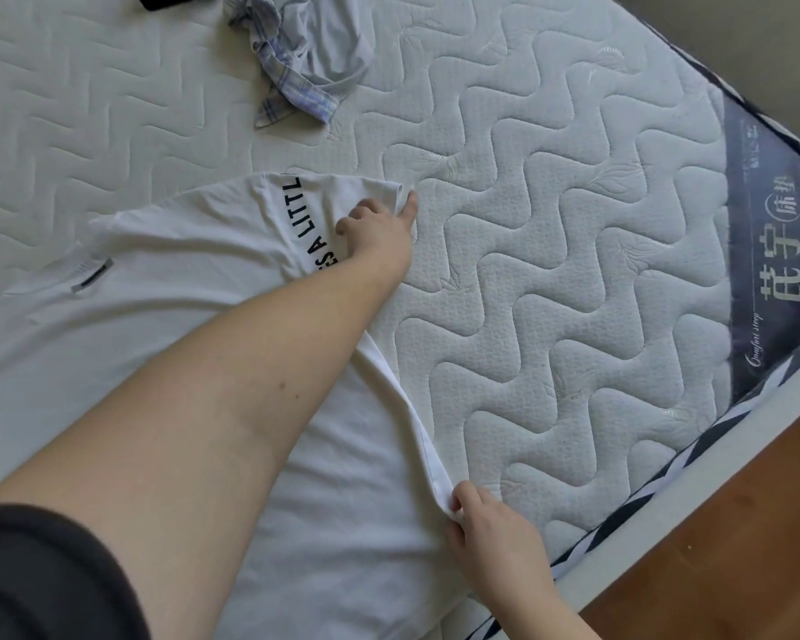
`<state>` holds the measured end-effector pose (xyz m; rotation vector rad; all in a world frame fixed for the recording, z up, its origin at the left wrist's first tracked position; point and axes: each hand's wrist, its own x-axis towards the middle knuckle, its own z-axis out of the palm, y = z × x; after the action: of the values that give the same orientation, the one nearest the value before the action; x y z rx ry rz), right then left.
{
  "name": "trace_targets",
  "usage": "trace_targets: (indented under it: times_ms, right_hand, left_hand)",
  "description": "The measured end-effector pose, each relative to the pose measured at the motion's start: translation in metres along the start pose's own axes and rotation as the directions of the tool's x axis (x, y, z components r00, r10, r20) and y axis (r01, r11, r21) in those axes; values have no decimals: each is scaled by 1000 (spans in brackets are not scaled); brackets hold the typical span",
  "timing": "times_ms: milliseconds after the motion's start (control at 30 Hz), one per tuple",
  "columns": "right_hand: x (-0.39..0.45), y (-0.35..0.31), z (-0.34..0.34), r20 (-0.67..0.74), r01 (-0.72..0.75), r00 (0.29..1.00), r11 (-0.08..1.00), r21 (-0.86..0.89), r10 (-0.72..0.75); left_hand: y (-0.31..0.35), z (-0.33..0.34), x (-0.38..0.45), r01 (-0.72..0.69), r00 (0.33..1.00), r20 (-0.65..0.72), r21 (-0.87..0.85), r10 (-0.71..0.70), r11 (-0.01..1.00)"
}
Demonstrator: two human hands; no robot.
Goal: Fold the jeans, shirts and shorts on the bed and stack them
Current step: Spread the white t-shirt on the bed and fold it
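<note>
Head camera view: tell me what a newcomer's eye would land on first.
The white T-shirt with black lettering spreads over the near left of the quilted mattress, its right edge held at both ends. The left hand pinches the far corner, and the right hand grips the near hem. At the top, a crumpled plaid shirt lies unfolded.

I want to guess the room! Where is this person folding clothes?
Most likely a bedroom. The white T-shirt lies on a bare quilted mattress with a dark brand label at its edge, a crumpled plaid garment waits farther up the bed, and wooden floor shows beside it.
</note>
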<state>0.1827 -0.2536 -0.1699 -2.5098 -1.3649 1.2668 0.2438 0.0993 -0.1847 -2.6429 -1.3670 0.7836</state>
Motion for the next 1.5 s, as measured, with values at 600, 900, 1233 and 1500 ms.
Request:
trace_targets:
  times_ms: [600,900,1233,1500]
  right_hand:
    - [-35,-50,-16,-114,225,962,956,-187,-249]
    - [-57,-100,23,-176,223,946,941,-254,-271]
    - [-59,-109,66,-174,208,953,954,-218,-247]
    - [-65,-103,62,-113,220,961,946,-236,-252]
  left_hand:
    - [-166,-5,-69,-100,806,-414,-800,-424,591]
    - [-241,71,-119,127,786,-161,-903,-597,411]
    - [-262,129,-133,303,705,112,-941,-700,154]
    - [-275,146,-150,247,727,60,-952,-684,179]
